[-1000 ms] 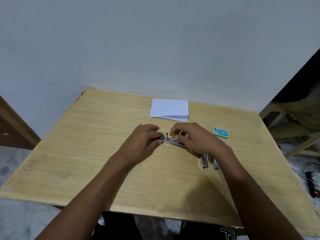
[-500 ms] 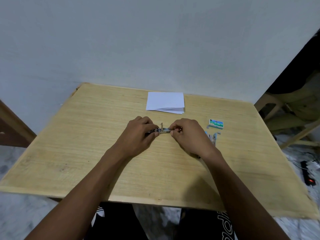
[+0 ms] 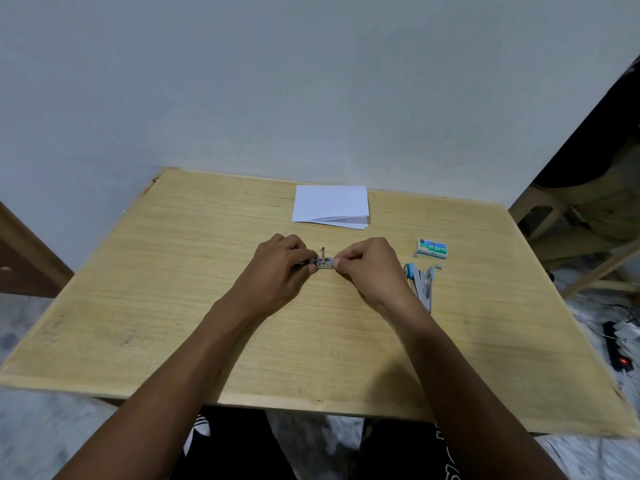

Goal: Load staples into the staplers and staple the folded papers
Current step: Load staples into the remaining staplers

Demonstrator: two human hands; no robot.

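Fingers of left hand, right hand pinched on one stapler; two staplers aside.

Both hands meet over the middle of the wooden table: the left hand and right hand pinch a small metal stapler between them. Folded papers lie behind, a staple box to the right, more staplers just beside the right wrist.

Metal stapler open, level, mid-table; folded white papers stacked behind it; staple box right; blue-grey staplers below the box.
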